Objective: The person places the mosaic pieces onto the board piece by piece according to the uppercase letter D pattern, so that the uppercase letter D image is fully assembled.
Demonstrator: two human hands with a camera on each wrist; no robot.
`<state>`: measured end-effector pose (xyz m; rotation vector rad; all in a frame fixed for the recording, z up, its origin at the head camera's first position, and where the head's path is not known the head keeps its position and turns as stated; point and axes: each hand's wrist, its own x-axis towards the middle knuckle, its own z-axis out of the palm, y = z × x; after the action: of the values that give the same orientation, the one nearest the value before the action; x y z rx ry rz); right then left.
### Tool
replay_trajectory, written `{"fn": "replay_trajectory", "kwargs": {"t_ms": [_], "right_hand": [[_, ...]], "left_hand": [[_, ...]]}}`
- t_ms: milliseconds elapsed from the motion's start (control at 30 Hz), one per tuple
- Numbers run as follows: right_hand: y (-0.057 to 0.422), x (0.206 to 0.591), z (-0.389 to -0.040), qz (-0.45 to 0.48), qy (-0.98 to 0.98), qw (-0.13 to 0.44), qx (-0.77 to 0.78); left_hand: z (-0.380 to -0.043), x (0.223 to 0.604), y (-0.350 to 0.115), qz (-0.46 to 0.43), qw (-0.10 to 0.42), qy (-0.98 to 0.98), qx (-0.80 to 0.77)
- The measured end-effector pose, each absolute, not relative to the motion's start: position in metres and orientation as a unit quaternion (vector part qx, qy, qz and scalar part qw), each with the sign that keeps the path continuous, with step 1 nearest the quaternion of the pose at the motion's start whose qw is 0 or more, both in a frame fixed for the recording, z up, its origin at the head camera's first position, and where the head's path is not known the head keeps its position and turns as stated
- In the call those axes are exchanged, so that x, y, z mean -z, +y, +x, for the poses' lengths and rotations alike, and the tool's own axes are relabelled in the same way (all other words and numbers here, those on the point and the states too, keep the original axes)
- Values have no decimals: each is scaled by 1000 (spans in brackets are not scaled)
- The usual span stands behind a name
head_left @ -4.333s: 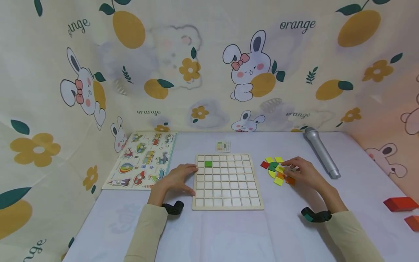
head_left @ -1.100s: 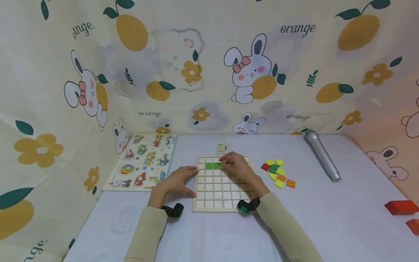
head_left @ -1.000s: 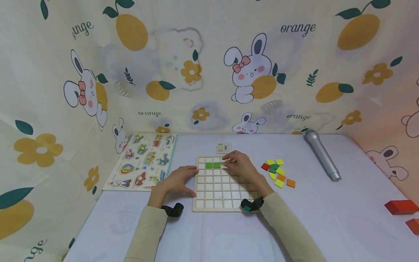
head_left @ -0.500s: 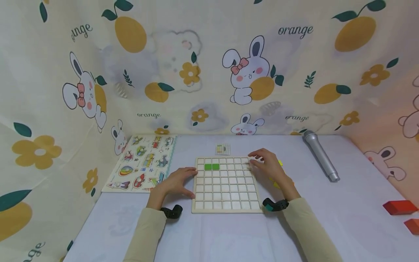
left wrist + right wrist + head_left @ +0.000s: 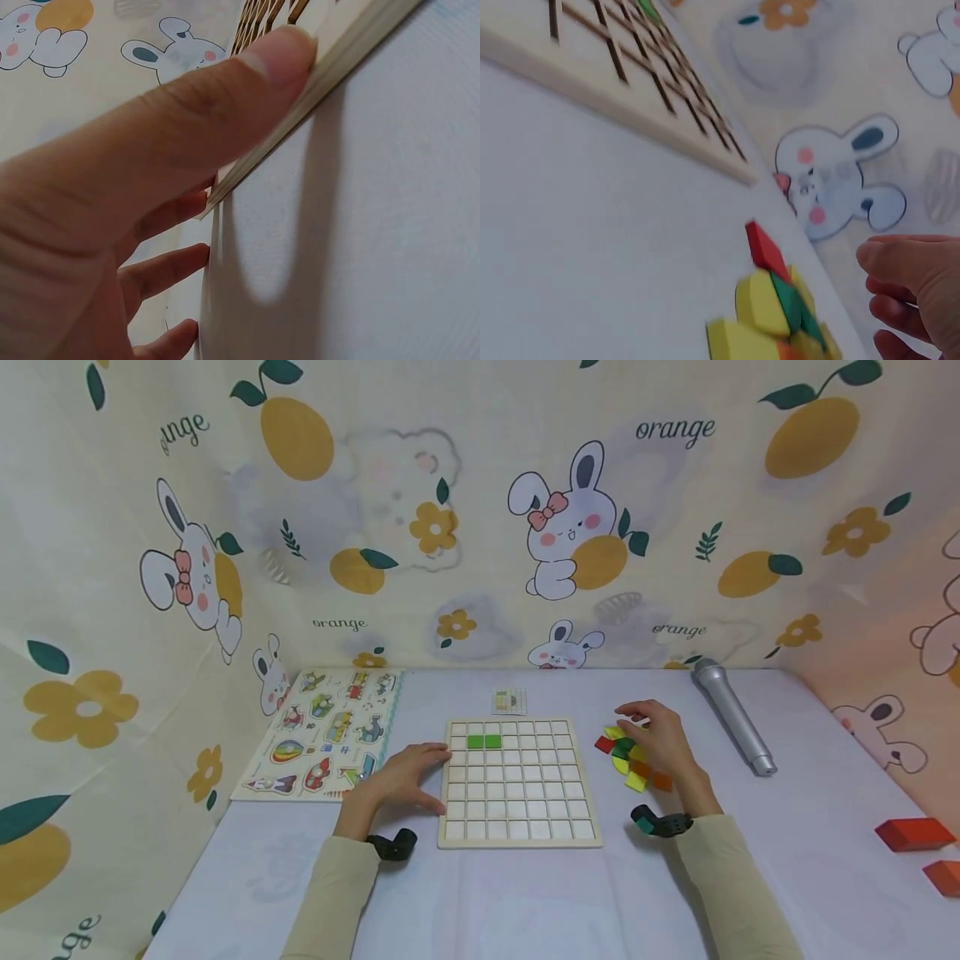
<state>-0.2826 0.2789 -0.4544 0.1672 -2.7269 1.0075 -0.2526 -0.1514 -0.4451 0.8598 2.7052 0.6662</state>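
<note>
A wooden grid board [image 5: 517, 842] lies in the middle of the table, with two light green square tiles [image 5: 483, 742] side by side in its second row. My left hand [image 5: 405, 781] rests along the board's left edge, fingers spread; the left wrist view shows the thumb [image 5: 247, 82] on the rim. To the right of the board is a loose pile of coloured tiles [image 5: 636, 782] in yellow, red, green and orange. Over the pile's far side hovers my right hand [image 5: 663, 739], its fingers loosely bent and nothing between them. In the right wrist view a red tile [image 5: 765, 251] lies nearest the board.
A small printed pattern card [image 5: 509, 701] lies behind the board. At the back left is a picture puzzle board [image 5: 322, 735], and a silver microphone [image 5: 735, 718] lies at the back right. Red blocks [image 5: 915, 835] sit at the far right edge.
A second green tile now sits beside the first in the grid. My right hand has left the board and moved right to the tile pile. The left hand has stayed at the board's edge.
</note>
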Motion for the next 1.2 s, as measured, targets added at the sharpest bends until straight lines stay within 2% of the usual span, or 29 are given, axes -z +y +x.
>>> {"fn": "replay_trajectory", "kwargs": {"t_ms": [300,567,733,1033,1200], "right_hand": [[291,464,-280,22,-937,126,-325],[294,470,-282,-21,-943,101,-318],[295,472,-285,-11,-951,104,-293],[296,468,-288,6,-950,51,-307],[300,465,-284,5,-955,50,-292]], "left_hand": [[-254,449,-151,289,113,923,-226],[-253,448,-151,290,113,922,-229],[-252,446,-151,293,109,922,-229],[-253,447,-152,291,108,923,-229],[-254,449,-152,292,111,922,-231]]}}
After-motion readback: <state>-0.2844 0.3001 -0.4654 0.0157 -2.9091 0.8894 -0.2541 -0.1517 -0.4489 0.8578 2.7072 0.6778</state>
